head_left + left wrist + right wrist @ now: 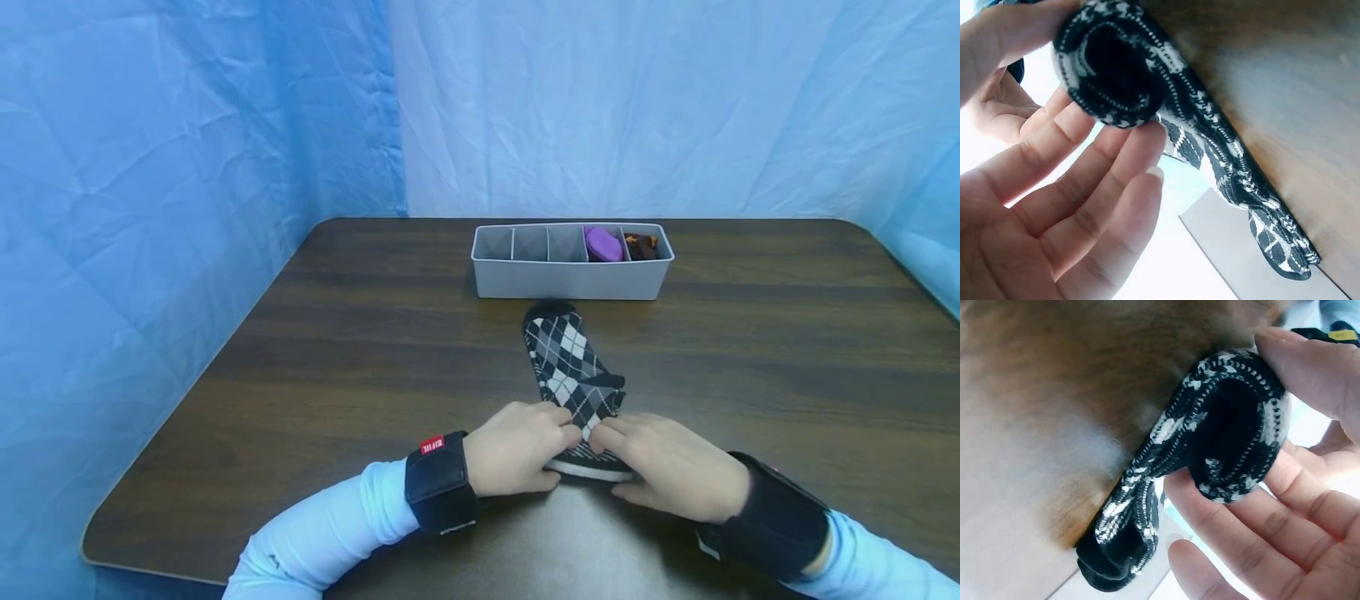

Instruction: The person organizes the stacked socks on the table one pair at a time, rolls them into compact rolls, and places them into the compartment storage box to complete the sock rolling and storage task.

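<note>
A black, grey and white argyle sock (566,354) lies lengthwise on the table, its black end pointing away from me. Its near end is curled into a roll, whose dark hollow centre shows in both wrist views. My left hand (521,450) grips the left side of this roll (1150,78), thumb on one side and fingertips on the other. On the right side, my right hand (663,462) holds the same roll (1272,419) between thumb and fingers. Beyond the hands the rest of the sock is flat, with a black-edged fold sticking out to the right.
Just past the sock's far end stands a grey divided box (570,282). A purple rolled item (603,244) and a brown and orange one (641,246) sit in its right compartments. The dark wooden table (360,333) is bordered by blue sheets (225,125) behind and at the sides.
</note>
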The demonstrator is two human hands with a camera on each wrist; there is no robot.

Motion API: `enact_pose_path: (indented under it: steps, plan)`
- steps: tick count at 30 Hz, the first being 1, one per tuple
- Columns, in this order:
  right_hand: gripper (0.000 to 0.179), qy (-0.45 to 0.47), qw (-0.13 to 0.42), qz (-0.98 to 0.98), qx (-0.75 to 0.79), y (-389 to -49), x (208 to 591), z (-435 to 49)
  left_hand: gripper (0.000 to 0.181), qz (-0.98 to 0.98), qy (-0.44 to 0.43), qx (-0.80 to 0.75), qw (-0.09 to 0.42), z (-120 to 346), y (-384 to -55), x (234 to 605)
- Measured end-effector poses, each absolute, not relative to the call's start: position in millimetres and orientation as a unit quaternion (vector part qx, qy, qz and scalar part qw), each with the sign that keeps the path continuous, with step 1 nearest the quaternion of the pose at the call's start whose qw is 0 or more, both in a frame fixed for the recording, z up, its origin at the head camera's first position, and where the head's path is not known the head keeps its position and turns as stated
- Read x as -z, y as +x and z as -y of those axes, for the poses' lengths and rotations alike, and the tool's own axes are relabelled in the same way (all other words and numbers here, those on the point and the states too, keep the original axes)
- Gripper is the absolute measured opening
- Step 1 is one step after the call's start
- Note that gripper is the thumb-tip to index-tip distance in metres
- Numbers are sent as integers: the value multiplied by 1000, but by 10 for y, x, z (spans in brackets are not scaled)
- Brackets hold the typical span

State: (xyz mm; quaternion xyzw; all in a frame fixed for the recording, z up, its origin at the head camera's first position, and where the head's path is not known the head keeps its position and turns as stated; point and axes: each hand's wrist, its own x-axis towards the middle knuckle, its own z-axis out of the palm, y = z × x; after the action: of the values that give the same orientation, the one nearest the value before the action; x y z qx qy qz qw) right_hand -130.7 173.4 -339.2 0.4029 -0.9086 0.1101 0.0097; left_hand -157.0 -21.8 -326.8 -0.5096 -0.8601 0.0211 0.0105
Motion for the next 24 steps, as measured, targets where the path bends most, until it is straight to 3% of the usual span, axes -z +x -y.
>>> enact_pose_path:
  steps: [8, 13, 24]
  plan:
    - [38, 389, 5, 915, -110, -1322, 3375, -1710, 15, 856, -516, 23, -9, 243, -1639, 3261]
    - [39, 395, 4, 909, -134, -1320, 3370, -1711, 17, 861, -498, 79, -66, 270, -1671, 3227]
    - [18, 373, -51, 911, -168, -1317, 3331, -1712, 24, 857, -438, 147, -230, 304, -1732, 3184]
